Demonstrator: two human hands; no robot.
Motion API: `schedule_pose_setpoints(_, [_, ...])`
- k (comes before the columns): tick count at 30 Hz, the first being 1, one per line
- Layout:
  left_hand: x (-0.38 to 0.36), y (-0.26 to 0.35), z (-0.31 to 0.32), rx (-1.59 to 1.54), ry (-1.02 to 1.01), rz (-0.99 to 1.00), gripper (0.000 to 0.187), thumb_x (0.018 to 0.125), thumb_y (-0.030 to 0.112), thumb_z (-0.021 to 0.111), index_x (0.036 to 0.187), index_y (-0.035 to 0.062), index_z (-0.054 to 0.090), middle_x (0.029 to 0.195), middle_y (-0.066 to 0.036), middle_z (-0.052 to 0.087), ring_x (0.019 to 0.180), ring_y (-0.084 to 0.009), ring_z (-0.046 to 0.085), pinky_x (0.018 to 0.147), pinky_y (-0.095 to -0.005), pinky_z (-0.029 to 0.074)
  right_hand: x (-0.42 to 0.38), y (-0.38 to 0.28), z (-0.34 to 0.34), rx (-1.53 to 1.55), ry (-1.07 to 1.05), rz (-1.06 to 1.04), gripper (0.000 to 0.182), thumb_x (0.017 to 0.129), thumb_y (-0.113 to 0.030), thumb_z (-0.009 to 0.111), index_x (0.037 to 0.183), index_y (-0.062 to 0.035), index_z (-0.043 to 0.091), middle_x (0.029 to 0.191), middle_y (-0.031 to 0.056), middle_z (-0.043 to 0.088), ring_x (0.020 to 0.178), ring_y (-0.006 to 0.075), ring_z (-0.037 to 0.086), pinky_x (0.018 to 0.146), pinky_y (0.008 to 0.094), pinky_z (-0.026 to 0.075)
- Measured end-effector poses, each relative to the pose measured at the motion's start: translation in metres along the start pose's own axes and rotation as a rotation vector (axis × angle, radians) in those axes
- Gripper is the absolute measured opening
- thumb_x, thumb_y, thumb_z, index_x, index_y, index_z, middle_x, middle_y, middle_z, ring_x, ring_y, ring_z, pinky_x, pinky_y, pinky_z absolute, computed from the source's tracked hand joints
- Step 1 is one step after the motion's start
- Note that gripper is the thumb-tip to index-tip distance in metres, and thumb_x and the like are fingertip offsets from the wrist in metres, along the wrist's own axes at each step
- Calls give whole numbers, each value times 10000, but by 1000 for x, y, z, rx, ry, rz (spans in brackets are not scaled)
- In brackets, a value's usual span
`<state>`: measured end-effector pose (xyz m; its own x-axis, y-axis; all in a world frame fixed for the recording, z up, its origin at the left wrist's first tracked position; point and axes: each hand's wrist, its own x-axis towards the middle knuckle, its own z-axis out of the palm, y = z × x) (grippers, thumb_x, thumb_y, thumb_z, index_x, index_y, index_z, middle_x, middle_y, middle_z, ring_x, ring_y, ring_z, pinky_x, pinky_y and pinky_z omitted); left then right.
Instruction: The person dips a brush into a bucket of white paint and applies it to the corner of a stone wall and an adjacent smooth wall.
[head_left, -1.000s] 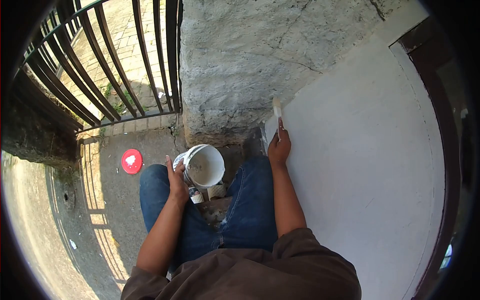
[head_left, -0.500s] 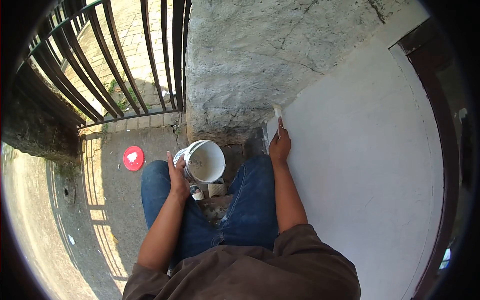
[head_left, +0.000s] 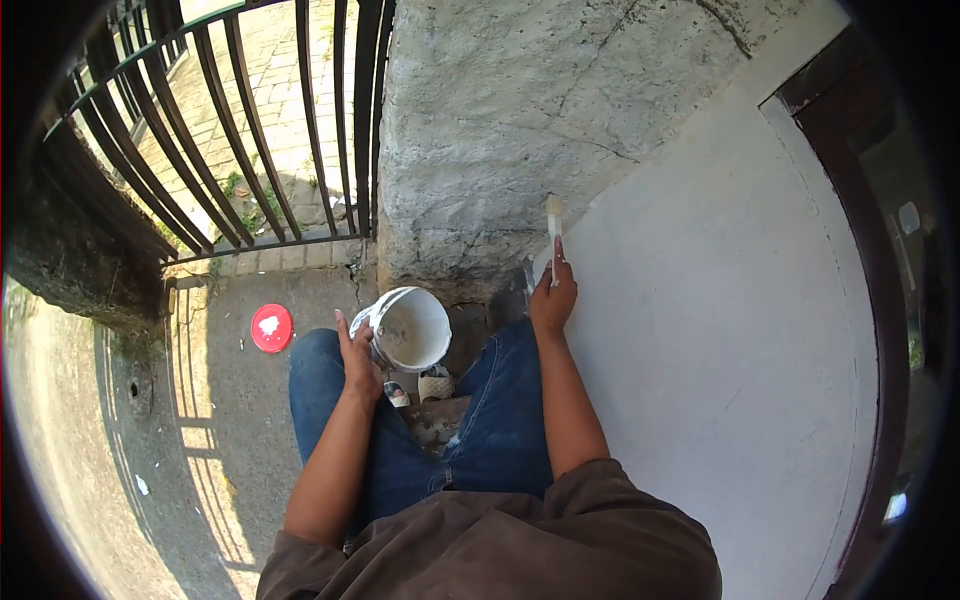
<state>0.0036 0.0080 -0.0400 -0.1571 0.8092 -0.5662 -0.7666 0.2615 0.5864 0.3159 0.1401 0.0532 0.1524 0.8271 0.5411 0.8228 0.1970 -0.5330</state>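
Observation:
My right hand [head_left: 554, 296] is closed round the handle of a white paintbrush [head_left: 554, 228], its bristles up by the rough grey-white wall [head_left: 480, 130], near the corner with the smooth white wall [head_left: 720, 290]. A white bucket [head_left: 433, 338] with some pale stuff inside is tilted between my knees. At its left side my left hand [head_left: 358, 358] holds it by the rim, thumb and fingers round the edge.
A red lid [head_left: 271, 328] with a white blob lies on the concrete floor [head_left: 250, 400] at the left. Behind it stands a dark metal fence [head_left: 300, 120]. A dark door frame [head_left: 868, 250] borders the white wall at the right.
My right hand has shifted slightly left, and the brush tip now sits a little higher and farther from the corner. The view has turned slightly. My left hand stays at the bucket.

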Motion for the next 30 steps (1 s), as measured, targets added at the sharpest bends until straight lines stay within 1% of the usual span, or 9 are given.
schedule_pose_setpoints(4, [-6, 6, 0, -15, -70, -26, 1083, 964, 858, 233, 1575, -18, 412, 1556, -129, 532, 1486, -302, 398, 1256, -573, 127, -13, 22, 27, -98, -234, 46, 679, 932, 32, 599, 1556, -221, 514, 1084, 214, 712, 979, 421, 698, 852, 513, 546])
schedule_pose_setpoints(17, [-4, 3, -2, 12, -128, -11, 1104, 939, 880, 234, 1599, 8, 386, 1586, -127, 506, 1506, -323, 369, 1215, -687, 24, -17, 35, 29, 74, -174, 169, 583, 947, 15, 583, 1482, -213, 605, 1321, 214, 685, 1216, 406, 654, 983, 431, 539])
schedule_pose_setpoints(19, [-5, 2, -3, 41, -138, 1, 1106, 936, 882, 230, 1600, 12, 387, 1587, -122, 506, 1509, -327, 364, 1202, -710, 2, -19, 44, 32, 24, -188, 175, 557, 956, 21, 574, 1472, -183, 620, 1228, 205, 734, 1056, 350, 735, 894, 401, 560])
schedule_pose_setpoints(20, [-3, 1, -5, 4, -127, 5, 1063, 955, 857, 265, 1592, 18, 401, 1537, -101, 543, 1464, -298, 407, 1203, -642, 94, -16, 45, 31, 26, -184, 174, 557, 956, 21, 574, 1472, -183, 620, 1228, 205, 734, 1056, 350, 735, 894, 401, 560])
schedule_pose_setpoints(21, [0, 0, -7, -32, -115, 8, 1020, 973, 832, 301, 1584, 23, 415, 1488, -80, 580, 1419, -269, 450, 1204, -574, 185, -13, 48, 29, 181, -248, 378, 537, 965, 15, 570, 1469, -165, 624, 1166, 188, 744, 951, 302, 733, 837, 382, 555])
schedule_pose_setpoints(22, [2, -3, -9, -29, -115, 11, 1020, 973, 832, 301, 1584, 23, 415, 1488, -80, 580, 1419, -269, 450, 1204, -574, 185, -11, 49, 28, 337, -313, 581, 518, 975, 9, 567, 1465, -146, 628, 1103, 170, 755, 845, 254, 731, 780, 362, 550])
schedule_pose_setpoints(25, [-7, 4, 0, 7, -71, 6, 1053, 951, 858, 291, 1589, 28, 410, 1522, -78, 558, 1439, -288, 419, 1205, -613, 131, -12, 46, 25, 717, -118, 588, 462, 997, -30, 570, 1444, -115, 647, 996, 128, 734, 714, 170, 651, 702, 328, 514])
schedule_pose_setpoints(29, [-6, 6, -3, -15, -138, -24, 1073, 941, 869, 286, 1602, 30, 390, 1544, -72, 533, 1476, -301, 360, 1196, -659, 49, -11, 36, 19, 602, -69, 513, 440, 1003, -56, 569, 1424, -141, 668, 1091, 159, 762, 818, 249, 727, 760, 356, 547])
schedule_pose_setpoints(30, [-7, 4, -3, -33, -177, -32, 1068, 943, 866, 280, 1606, 35, 386, 1552, -73, 524, 1489, -299, 341, 1193, -666, 25, -14, 44, 24, 382, -80, 410, 442, 1002, -60, 570, 1422, -158, 670, 1155, 176, 754, 897, 294, 739, 812, 375, 553])
